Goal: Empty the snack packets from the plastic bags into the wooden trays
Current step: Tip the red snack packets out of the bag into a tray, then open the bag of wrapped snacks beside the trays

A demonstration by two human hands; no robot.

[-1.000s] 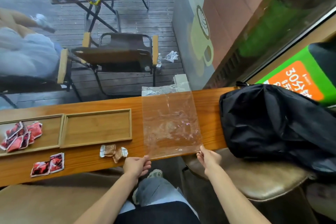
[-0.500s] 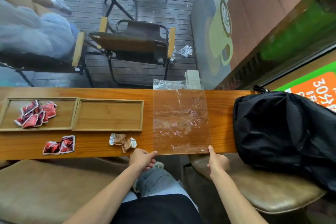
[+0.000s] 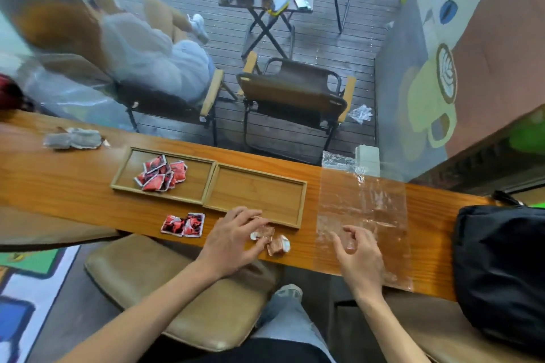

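clear plastic bag, flat, empty, crinkled

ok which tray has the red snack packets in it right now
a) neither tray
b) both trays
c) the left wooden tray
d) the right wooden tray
c: the pile of red snack packets lies in the left wooden tray, while the right wooden tray holds no packets; two more red packets lie loose on the counter in front of the trays.
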